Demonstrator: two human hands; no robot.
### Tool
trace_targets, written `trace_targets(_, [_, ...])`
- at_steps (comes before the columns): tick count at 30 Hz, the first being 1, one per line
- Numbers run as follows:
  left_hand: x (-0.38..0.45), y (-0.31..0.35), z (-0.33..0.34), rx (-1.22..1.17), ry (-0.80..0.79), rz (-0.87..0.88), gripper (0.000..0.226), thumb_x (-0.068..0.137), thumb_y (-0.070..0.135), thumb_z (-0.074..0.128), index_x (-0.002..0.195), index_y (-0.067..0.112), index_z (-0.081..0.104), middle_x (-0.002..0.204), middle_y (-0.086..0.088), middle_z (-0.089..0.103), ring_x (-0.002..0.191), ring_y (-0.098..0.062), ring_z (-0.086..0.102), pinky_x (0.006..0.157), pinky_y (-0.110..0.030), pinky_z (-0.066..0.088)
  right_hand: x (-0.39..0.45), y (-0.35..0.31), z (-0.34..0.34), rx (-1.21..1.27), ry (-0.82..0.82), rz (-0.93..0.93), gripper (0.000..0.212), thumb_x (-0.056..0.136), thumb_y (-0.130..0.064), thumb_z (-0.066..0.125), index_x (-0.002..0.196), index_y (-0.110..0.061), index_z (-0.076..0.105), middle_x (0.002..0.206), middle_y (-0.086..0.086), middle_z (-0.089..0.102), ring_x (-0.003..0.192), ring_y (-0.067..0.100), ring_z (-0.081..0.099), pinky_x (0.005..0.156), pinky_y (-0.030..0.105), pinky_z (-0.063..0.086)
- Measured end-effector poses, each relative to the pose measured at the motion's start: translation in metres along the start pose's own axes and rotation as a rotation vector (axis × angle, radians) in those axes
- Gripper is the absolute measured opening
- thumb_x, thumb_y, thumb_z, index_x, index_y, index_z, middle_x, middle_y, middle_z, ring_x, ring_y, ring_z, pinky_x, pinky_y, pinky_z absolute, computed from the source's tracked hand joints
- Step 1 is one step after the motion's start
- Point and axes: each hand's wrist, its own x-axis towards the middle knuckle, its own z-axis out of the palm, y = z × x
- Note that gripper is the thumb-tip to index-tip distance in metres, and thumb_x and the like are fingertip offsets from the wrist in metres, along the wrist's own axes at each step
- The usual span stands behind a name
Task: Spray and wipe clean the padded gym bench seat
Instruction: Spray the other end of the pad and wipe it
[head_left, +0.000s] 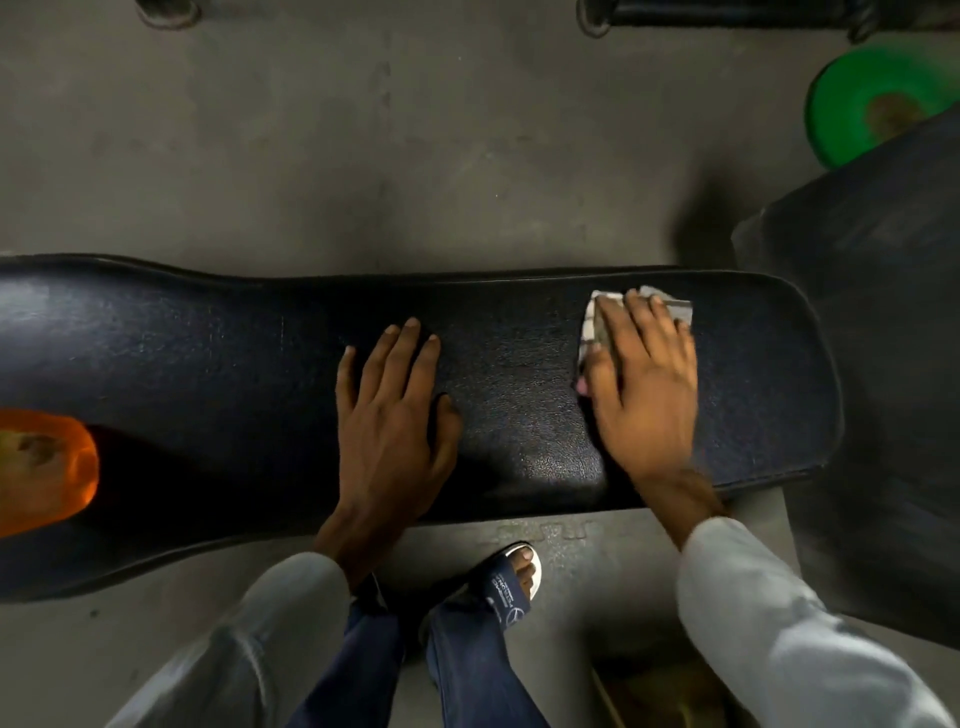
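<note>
Head cam looks straight down: the bench (234, 364) runs across mid-frame. Right hand (641, 384) lies flat, fingers straight, pressing a checked cloth (589, 322) onto the pad at right of centre. Left hand (397, 410) rests open on the pad at centre, holding nothing. No spray bottle in view that I can make out. Tip for this wipe, imo: keep the palm pressure even, run long overlapping strokes, and don't skip the rounded right end or the seam edges.

Left hand (397, 410) flat on the bench seat (234, 364), mid-length. Right hand (641, 384) further right, pressing a cloth (589, 322) onto the seat near its right end.
</note>
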Motion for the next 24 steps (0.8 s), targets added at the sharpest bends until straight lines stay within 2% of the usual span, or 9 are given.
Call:
trace_targets(2, [0.0,0.006,0.001,-0.033,0.022,-0.033,0.06,0.1,0.031,0.052,0.157,0.013,0.049,0.17,-0.009,0.038,0.161,-0.027,0.029,0.133,-0.057,0.013,0.013,-0.031,0.013,-0.025,0.07,0.142,0.054,0.109,-0.039,0.041,0.161,-0.028,0.044,0.17,0.005,0.042,0.162,0.027,0.03,0.135,0.051,0.017])
trace_targets(3, [0.0,0.007,0.001,-0.052,0.03,-0.045,0.06,0.099,0.03,0.053,0.156,0.013,0.049,0.17,-0.009,0.039,0.16,-0.027,0.03,0.133,-0.056,0.013,0.018,-0.048,0.019,-0.027,0.07,0.131,0.054,0.109,-0.039,0.04,0.161,-0.027,0.044,0.17,0.005,0.043,0.161,0.028,0.031,0.134,0.051,0.017])
trace_targets(8, [-0.004,-0.009,-0.01,-0.024,0.056,-0.064,0.059,0.102,0.032,0.051,0.157,0.012,0.048,0.171,-0.01,0.037,0.16,-0.028,0.029,0.132,-0.059,0.014,-0.011,-0.098,0.035,0.033,-0.117,-0.311,0.054,0.109,-0.039,0.041,0.162,-0.026,0.044,0.172,0.004,0.04,0.163,0.026,0.028,0.134,0.053,0.018])
trace_targets(12, [-0.012,-0.029,-0.016,0.066,-0.025,-0.022,0.06,0.107,0.04,0.044,0.161,0.015,0.042,0.174,-0.007,0.029,0.164,-0.025,0.02,0.133,-0.059,0.012,-0.059,-0.069,0.028,0.034,-0.197,-0.468,0.056,0.108,-0.039,0.05,0.162,-0.028,0.043,0.173,0.0,0.037,0.165,0.022,0.024,0.136,0.049,0.016])
trace_targets(15, [-0.011,-0.028,-0.015,0.05,0.0,-0.037,0.059,0.105,0.04,0.045,0.159,0.015,0.046,0.172,-0.008,0.034,0.162,-0.027,0.026,0.132,-0.06,0.015,-0.052,-0.053,0.022,0.0,-0.156,-0.38,0.054,0.108,-0.038,0.048,0.161,-0.03,0.044,0.172,0.001,0.038,0.165,0.022,0.025,0.136,0.049,0.015])
trace_targets(19, [-0.011,-0.023,-0.013,0.004,0.034,-0.065,0.058,0.103,0.035,0.049,0.157,0.015,0.048,0.171,-0.008,0.038,0.161,-0.027,0.028,0.132,-0.06,0.016,-0.018,-0.093,0.034,0.025,-0.041,-0.059,0.054,0.108,-0.039,0.041,0.161,-0.028,0.045,0.171,0.003,0.041,0.163,0.024,0.03,0.135,0.05,0.017])
trace_targets(21, [-0.011,-0.025,-0.016,-0.073,0.06,-0.077,0.055,0.104,0.03,0.051,0.156,0.014,0.05,0.169,-0.007,0.042,0.16,-0.025,0.032,0.132,-0.058,0.017,-0.008,-0.119,0.042,0.033,-0.028,-0.059,0.053,0.109,-0.039,0.041,0.16,-0.026,0.046,0.17,0.005,0.043,0.162,0.026,0.031,0.134,0.052,0.018])
trace_targets(24, [-0.011,-0.031,-0.023,-0.175,0.096,-0.091,0.054,0.105,0.026,0.048,0.157,0.013,0.049,0.168,-0.006,0.042,0.158,-0.022,0.035,0.133,-0.05,0.019,-0.006,-0.147,0.051,0.071,-0.076,-0.231,0.055,0.108,-0.04,0.04,0.159,-0.023,0.049,0.17,0.007,0.043,0.162,0.028,0.032,0.133,0.054,0.021])
